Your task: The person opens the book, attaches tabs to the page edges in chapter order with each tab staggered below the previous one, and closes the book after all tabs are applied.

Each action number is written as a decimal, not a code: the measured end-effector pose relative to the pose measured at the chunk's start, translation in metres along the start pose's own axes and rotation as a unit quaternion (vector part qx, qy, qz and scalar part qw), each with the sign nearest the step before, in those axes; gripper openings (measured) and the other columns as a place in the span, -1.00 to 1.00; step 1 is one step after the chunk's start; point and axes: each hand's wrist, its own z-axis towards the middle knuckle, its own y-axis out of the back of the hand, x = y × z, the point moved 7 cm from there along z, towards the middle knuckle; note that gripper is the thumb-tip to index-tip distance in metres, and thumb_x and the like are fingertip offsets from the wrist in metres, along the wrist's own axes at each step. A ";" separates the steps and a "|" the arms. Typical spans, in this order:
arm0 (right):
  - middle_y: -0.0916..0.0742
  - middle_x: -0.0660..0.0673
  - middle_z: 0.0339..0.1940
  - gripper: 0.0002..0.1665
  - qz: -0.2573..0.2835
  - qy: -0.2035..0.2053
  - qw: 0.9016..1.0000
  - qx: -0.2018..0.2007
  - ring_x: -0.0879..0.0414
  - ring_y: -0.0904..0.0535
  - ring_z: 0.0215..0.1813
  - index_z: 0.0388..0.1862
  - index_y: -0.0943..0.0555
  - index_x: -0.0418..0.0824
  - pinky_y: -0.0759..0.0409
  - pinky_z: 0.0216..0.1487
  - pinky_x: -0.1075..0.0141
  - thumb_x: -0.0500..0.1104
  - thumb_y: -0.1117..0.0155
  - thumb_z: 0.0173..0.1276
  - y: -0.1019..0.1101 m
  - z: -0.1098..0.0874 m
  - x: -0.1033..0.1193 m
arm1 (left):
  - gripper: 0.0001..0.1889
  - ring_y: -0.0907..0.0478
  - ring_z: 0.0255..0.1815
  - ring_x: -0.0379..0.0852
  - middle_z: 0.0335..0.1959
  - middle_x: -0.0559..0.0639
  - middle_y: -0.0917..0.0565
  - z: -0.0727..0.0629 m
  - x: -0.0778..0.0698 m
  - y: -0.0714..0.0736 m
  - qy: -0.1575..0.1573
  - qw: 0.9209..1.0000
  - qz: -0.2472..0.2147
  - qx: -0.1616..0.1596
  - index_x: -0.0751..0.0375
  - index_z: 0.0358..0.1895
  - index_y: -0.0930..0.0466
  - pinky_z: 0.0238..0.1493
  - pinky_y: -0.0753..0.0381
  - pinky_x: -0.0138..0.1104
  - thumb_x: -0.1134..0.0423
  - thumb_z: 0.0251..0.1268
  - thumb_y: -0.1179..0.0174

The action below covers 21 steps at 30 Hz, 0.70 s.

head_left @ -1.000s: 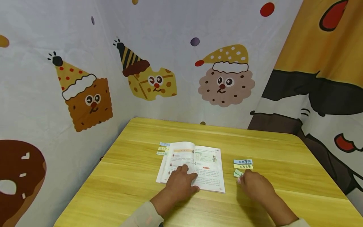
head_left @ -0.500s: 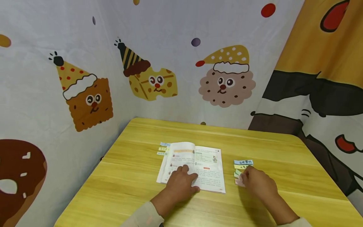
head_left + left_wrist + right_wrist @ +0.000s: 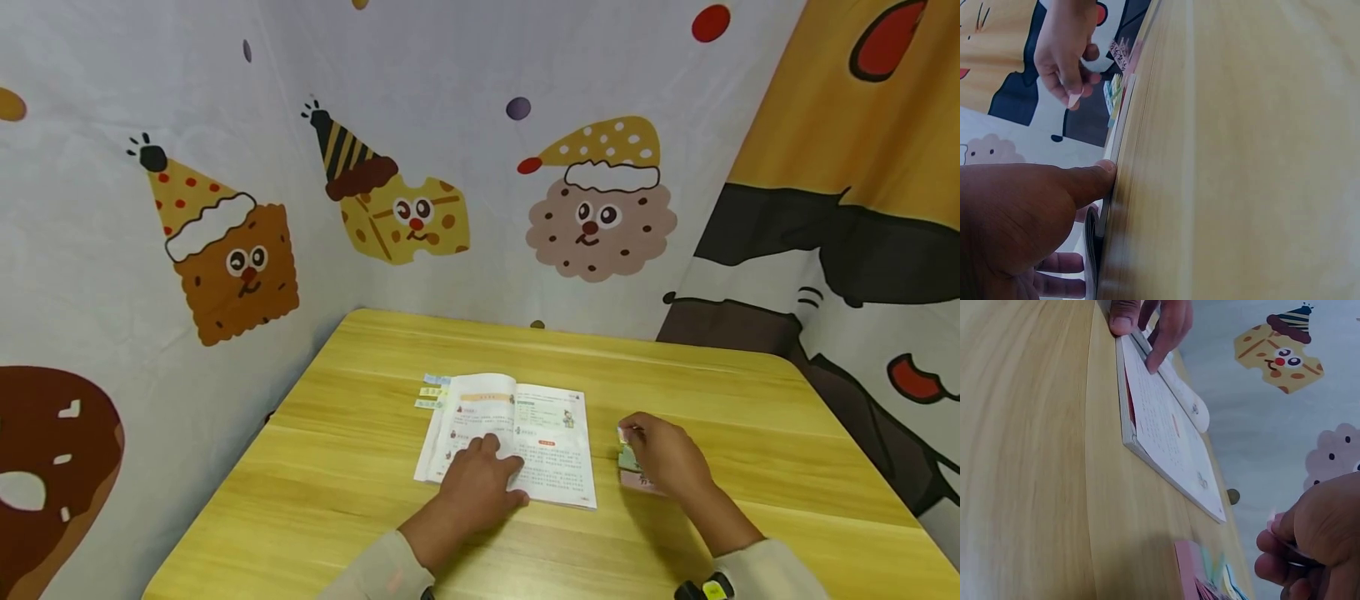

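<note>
An open book (image 3: pixel 551 450) lies on the table, and my left hand (image 3: pixel 480 479) rests on its lower pages with fingers spread. In the left wrist view, that thumb (image 3: pixel 1094 178) presses at the book's edge. Right of the book, my right hand (image 3: pixel 670 454) is raised over several sticky note pads. Thumb and fingers pinch a small pale pink sticky note (image 3: pixel 1274 521). Below the hand show the green pad (image 3: pixel 628 457) and the pink pad (image 3: pixel 637 482), the pink one with handwriting. The blue pad is hidden by the hand in the head view.
Blue, yellow and green sticky tabs (image 3: pixel 430 392) stick out from the book's left edge. The wooden table (image 3: pixel 330 450) meets a cartoon-printed cloth (image 3: pixel 480 308) at the back and left. A dark band with a yellow part (image 3: pixel 712 588) sits by the right sleeve.
My right hand has lifted up and away from the pink pad, taking a pink note with it. More of the pink pad shows now. The left hand and book have stayed put.
</note>
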 end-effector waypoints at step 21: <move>-0.77 0.00 -0.20 -0.79 0.023 -0.004 0.999 0.022 0.12 -0.54 -0.34 -0.03 -0.75 -0.13 -0.47 -0.37 0.18 -0.07 -0.33 0.49 -0.038 0.032 0.008 | -0.50 -0.43 -0.14 -0.04 -0.09 0.04 -0.53 0.000 -0.002 0.001 0.001 1.000 0.003 -0.002 -0.12 0.12 -0.74 -0.20 -0.48 -0.19 -0.25 0.19 -0.40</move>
